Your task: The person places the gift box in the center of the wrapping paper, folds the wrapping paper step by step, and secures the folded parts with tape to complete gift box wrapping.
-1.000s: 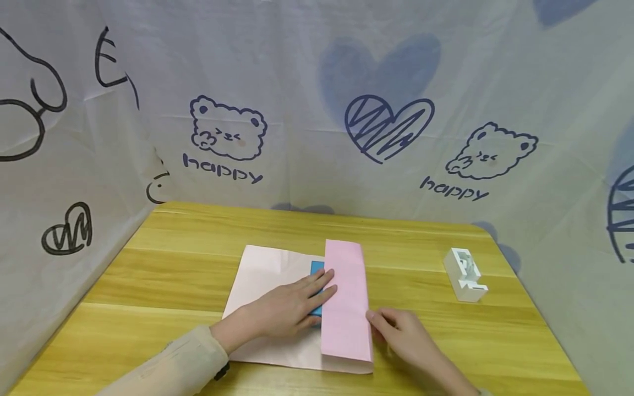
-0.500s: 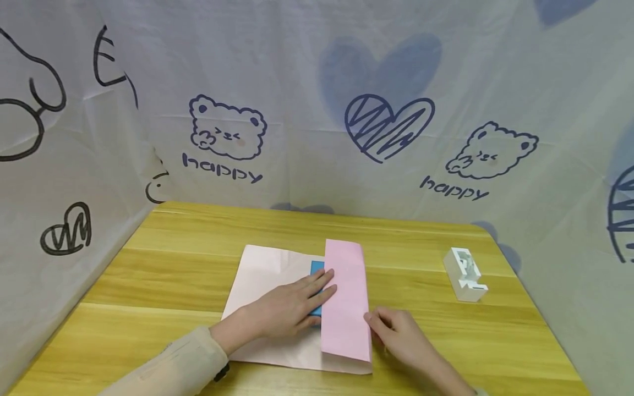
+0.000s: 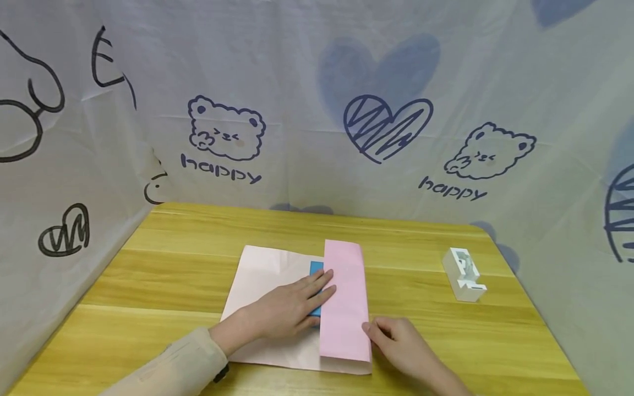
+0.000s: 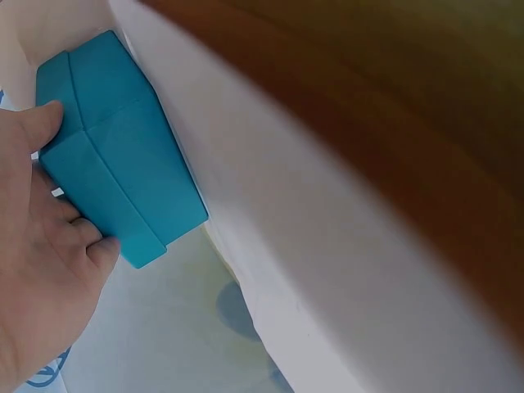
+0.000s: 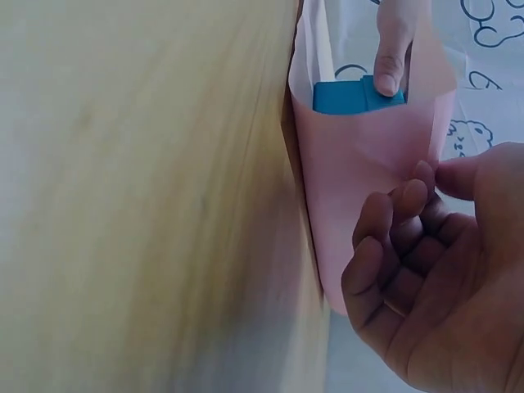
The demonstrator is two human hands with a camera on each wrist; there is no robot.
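A sheet of paper point(image 3: 267, 269), pale inside and pink outside, lies on the table with its right part folded over to the left. Under the flap point(image 3: 345, 324) sits a blue lidded box point(image 4: 131, 155), of which a strip shows in the head view. My left hand point(image 3: 287, 308) holds the box, thumb at its near end, while two fingertips overlap the flap's edge. At the sheet's right fold, my right hand point(image 3: 403, 344) pinches the pink paper between thumb and index finger. In the right wrist view, the paper curves round beside the box, and the other fingers are loosely curled.
A white tape dispenser point(image 3: 465, 275) stands on the right side of the wooden table point(image 3: 168, 264). Behind and to the left hangs a white cloth point(image 3: 307, 82) printed with bears and hearts.
My right hand has slid slightly toward me along the folded edge of the paper. The left hand and the box have stayed in place.
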